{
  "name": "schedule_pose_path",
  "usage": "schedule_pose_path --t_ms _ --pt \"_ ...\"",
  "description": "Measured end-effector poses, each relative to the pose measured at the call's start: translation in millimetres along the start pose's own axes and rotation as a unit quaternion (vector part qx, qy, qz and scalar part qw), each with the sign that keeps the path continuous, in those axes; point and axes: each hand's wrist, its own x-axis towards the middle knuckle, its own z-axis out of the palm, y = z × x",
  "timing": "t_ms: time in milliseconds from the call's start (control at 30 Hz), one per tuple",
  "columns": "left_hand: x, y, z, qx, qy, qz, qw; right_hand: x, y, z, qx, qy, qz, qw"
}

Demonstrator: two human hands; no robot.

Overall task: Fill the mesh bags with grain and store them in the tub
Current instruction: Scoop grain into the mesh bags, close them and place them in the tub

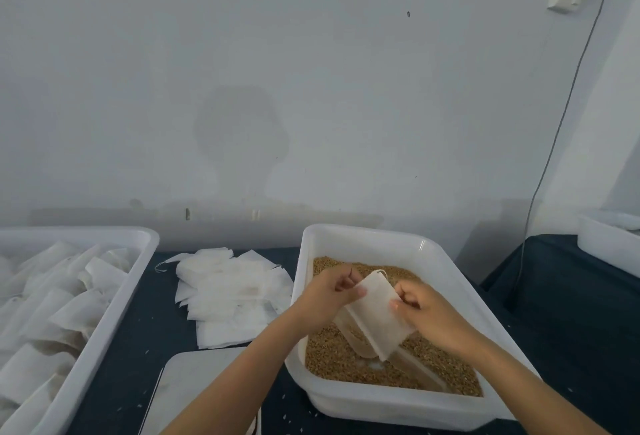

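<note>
Head view is showing both hands holding one mesh bag (375,310) above the grain (332,355) in the right tub (363,240). The left hand (332,290) is pinching the bag's far-left edge with curled fingers; the right hand (426,310) is pinching its right edge. A clear scoop (360,341) is lying in the grain beneath. Empty bags (228,292) are lying on the table (145,323); filled ones are sitting in the left tub (114,296).

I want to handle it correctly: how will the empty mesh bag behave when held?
The mesh bag is probably floppy and very light: it looks thin and flat, pinched by both hands, left and right. It likely sags once grain goes in.
</note>
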Motion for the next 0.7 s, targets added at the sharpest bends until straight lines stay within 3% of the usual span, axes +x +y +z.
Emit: schedule_pose_path --t_ms 167,300,433,533,700 --pt "-1 13 -5 0.107 -0.042 0.073 0.991 -7 -1 19 0.119 -0.091 0.04 0.988" --pt "-3 18 -7 0.228 -0.07 0.138 0.961 -6 -6 32 0.163 0.016 0.049 0.985" --pt "-12 10 -8 0.114 0.03 0.08 0.99 -3 -12 30 0.191 0.097 0.026 0.976" --pt "-17 1 -13 0.046 0.099 0.029 0.994 -3 -17 23 0.2 0.096 0.01 0.975" --pt "-28 2 -19 0.013 0.143 0.028 0.989 -2 -30 21 0.222 0.102 -0.011 0.97"
